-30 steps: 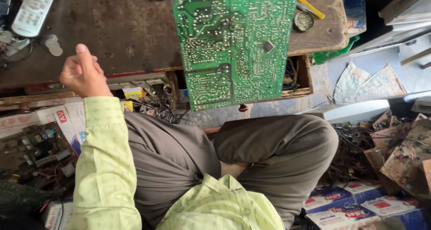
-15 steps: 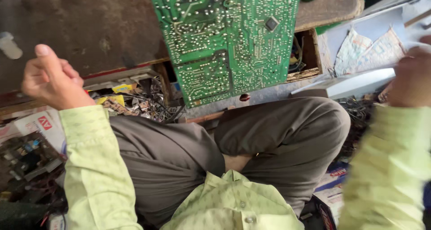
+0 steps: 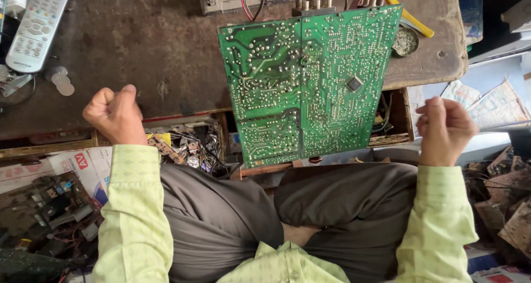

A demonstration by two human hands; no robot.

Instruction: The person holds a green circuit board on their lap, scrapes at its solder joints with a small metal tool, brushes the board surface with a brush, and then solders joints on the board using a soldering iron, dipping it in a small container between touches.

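Between raised fists, green circuit board (image 3: 310, 84) lies solder-side up on desk (image 3: 138, 45), overhanging open drawer (image 3: 193, 145), joints exposed. Left hand (image 3: 113, 114) and right hand (image 3: 445, 129) hold nothing, fingers curled together.

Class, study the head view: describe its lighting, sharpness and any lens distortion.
Head view: soft, even daylight, no hard shadows; the green circuit board is sharp, with faint shine on its solder points; the left hand and right hand are clear, barely blurred; wide-angle stretch bends the table edge and sleeves.
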